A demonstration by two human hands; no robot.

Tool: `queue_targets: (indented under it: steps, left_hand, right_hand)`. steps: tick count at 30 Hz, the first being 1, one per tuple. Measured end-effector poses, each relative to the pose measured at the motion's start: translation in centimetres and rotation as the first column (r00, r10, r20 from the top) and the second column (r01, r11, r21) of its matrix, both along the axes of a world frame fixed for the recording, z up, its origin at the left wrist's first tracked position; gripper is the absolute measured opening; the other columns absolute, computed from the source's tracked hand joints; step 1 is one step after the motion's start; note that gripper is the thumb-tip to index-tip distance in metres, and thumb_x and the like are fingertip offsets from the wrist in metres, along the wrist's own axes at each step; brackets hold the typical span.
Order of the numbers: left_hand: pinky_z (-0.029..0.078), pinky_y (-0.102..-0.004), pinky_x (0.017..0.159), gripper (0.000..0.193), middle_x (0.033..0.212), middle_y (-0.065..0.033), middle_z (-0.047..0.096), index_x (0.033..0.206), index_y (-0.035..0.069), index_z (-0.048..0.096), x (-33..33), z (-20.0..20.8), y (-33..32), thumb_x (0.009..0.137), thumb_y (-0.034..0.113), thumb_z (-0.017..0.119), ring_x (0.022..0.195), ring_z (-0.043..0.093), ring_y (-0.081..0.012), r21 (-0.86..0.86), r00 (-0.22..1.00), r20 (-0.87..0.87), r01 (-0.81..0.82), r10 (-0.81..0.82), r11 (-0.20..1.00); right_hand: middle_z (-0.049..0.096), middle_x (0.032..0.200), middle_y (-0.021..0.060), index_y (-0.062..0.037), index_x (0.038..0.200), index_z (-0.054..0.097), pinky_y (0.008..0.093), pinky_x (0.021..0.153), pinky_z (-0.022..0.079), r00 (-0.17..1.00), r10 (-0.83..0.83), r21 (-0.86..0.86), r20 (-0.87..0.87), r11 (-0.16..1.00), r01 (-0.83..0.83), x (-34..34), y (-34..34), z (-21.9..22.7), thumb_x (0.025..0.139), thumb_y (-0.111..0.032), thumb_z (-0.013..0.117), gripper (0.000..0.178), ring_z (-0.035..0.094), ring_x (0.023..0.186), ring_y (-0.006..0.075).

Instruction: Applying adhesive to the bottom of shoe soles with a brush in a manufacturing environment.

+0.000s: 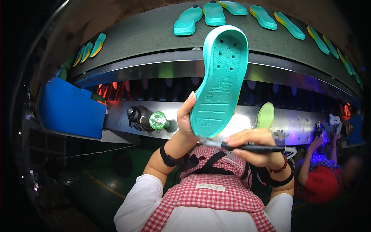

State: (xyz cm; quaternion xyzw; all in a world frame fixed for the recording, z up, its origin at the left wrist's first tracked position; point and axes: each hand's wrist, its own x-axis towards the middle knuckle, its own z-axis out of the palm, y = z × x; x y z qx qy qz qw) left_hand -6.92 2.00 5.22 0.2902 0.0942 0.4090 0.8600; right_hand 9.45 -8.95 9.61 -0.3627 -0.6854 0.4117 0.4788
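My left hand (186, 116) grips a teal shoe sole (222, 87) by its lower left edge, with the thumb showing at the side. The sole is held up with its hollow, patterned inside facing me and its wider end, dotted with several small holes, at the top. In my right hand (253, 140) is a brush (266, 148) with a black handle, held level below the sole. Its pale tip is blurred and meets the sole's lower end. A green insole-shaped piece (265, 115) lies on the metal bench behind my right hand.
More teal and yellow soles (188, 21) lie on the dark conveyor belt (143, 33) at the far side. A dark bottle (138, 117) and a green-lidded container (159, 120) stand on the metal bench (116, 116). A blue box (73, 108) is at left; another person (319, 179) works at right.
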Motion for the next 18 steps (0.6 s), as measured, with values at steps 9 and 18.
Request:
queue_targets:
  steps: [9, 18]
  left_hand:
    - [0.048, -0.0359, 0.083, 0.048, 0.113, -0.0182, 0.054, 0.123, -0.004, 0.043, 0.3, 0.8, -0.2, 0.089, 0.030, 0.042, 0.095, 0.059, -0.0256, -0.237, 0.875, -0.063, 0.454, -0.480, 0.859]
    - [0.046, -0.0316, 0.085, 0.045, 0.111, -0.0171, 0.056, 0.123, -0.005, 0.043, -0.1, 0.1, 0.2, 0.088, 0.023, 0.048, 0.095, 0.059, -0.0218, -0.233, 0.668, -0.446, 0.556, -0.596, 0.798]
  right_hand:
    - [0.064, 0.092, 0.0115, -0.0033, 0.092, 0.063, 0.0321, 0.074, 0.049, 0.960, 0.156, -0.007, 0.235, 0.987, -0.158, 2.4, 0.2, -0.1, 0.072, -0.001, 0.064, 0.020, 0.063, 0.087, 0.0244]
    - [0.064, 0.090, 0.0080, -0.0071, 0.093, 0.062, 0.0323, 0.070, 0.048, 0.832, 0.216, -0.030, 0.511, 0.972, -0.234, 3.4, -0.6, -0.2, 0.065, -0.002, 0.062, 0.028, 0.062, 0.082, 0.0252]
